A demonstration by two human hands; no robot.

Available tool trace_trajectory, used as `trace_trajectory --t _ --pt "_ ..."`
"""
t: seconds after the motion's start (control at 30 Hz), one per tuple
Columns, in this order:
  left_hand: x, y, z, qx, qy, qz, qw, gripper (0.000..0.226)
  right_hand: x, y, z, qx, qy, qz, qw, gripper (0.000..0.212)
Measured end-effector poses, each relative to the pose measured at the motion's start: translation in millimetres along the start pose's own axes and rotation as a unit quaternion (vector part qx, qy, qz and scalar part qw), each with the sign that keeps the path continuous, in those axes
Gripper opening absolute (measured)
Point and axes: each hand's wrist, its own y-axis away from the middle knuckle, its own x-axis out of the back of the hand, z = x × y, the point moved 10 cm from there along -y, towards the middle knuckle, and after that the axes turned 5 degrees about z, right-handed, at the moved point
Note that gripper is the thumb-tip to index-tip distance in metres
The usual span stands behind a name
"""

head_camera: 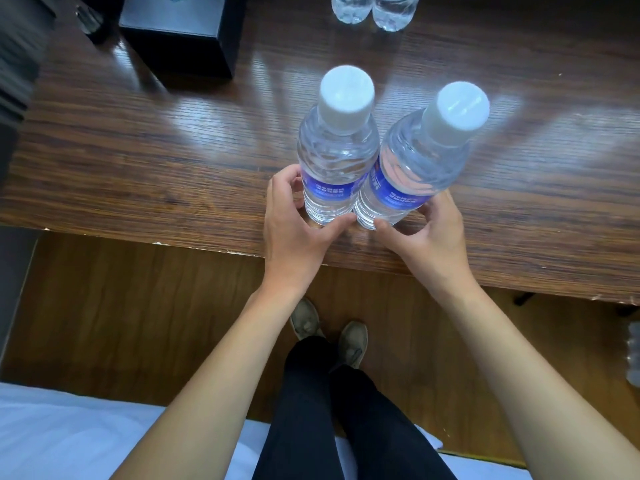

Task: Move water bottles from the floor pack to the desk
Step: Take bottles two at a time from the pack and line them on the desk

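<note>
Two clear water bottles with white caps and blue labels stand upright side by side, touching, near the front edge of the dark wooden desk (138, 150). My left hand (294, 230) wraps the base of the left bottle (337, 161), thumb in front and fingers behind. My right hand (429, 237) curls round the base of the right bottle (412, 168) the same way. Two more bottles (370, 8) stand at the desk's far edge, cut off by the frame. A bit of the floor pack (633, 355) shows at the right edge, on the wooden floor.
A black box (183, 32) sits at the back left of the desk, with a dark glass (88, 19) beside it. A white bed (69, 438) lies just behind my legs. My feet stand on the floor close to the desk's chipped front edge (207, 249).
</note>
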Motion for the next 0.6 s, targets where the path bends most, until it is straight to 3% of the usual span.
trace_trajectory --t 0.13,0.3,0.43,0.6 --pt "-4.2 2.3 1.4 0.005 0.024 -0.029 0.999 0.082 -2.7 3.9 1.7 -0.013 -0.021 0.001 1.000 0.049" --pt "-6.7 7.8 -2.9 0.017 0.059 -0.073 0.995 0.071 -0.3 9.7 14.4 -0.052 0.026 0.062 0.996 0.075" --pt "-1.3 5.2 -0.4 0.011 0.039 -0.046 0.998 0.065 2.6 7.3 11.1 -0.039 0.057 0.071 0.995 0.063" --pt "8.4 4.5 1.6 0.021 0.020 0.012 0.999 0.070 -2.3 -1.0 9.5 -0.023 0.030 -0.008 0.999 0.052"
